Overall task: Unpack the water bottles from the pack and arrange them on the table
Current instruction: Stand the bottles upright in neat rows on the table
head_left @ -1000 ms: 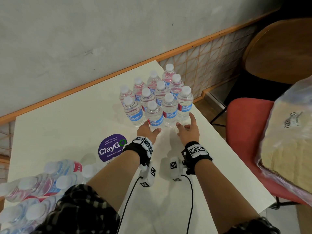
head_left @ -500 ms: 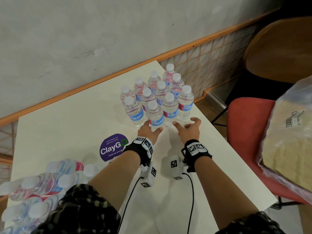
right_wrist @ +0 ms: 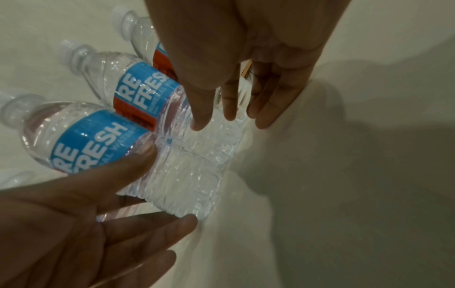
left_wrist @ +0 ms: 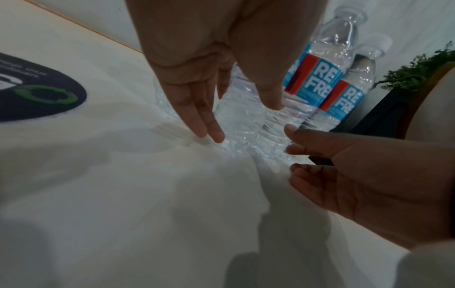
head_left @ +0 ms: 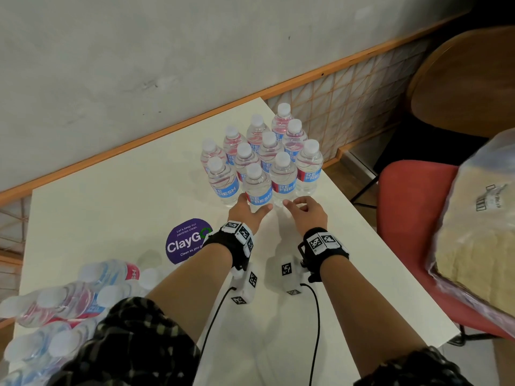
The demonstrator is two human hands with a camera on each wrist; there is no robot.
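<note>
While the left hand reaches to the front bottle of the standing cluster, its fingers lie straight and slightly spread against the bottle's lower ribbed body, thumb on the other side; contact looks like a light touch, not a closed grasp. Right hand sits just right of that same bottle, fingers loosely bent and relaxed, tips at the base of the neighbouring bottle; holding nothing.

Front bottle stands upright on the white table, nearest of eleven upright "RE FRESH" bottles with white caps and blue-red labels, packed close together toward the table's far right corner. Purple round "ClayGo" sticker lies left of and nearer than the front bottle. Well to the near left of it, at the table's edge, the shrink-wrapped pack lies with bottles on their sides. Right of the table: red chair carrying a clear plastic bag.
</note>
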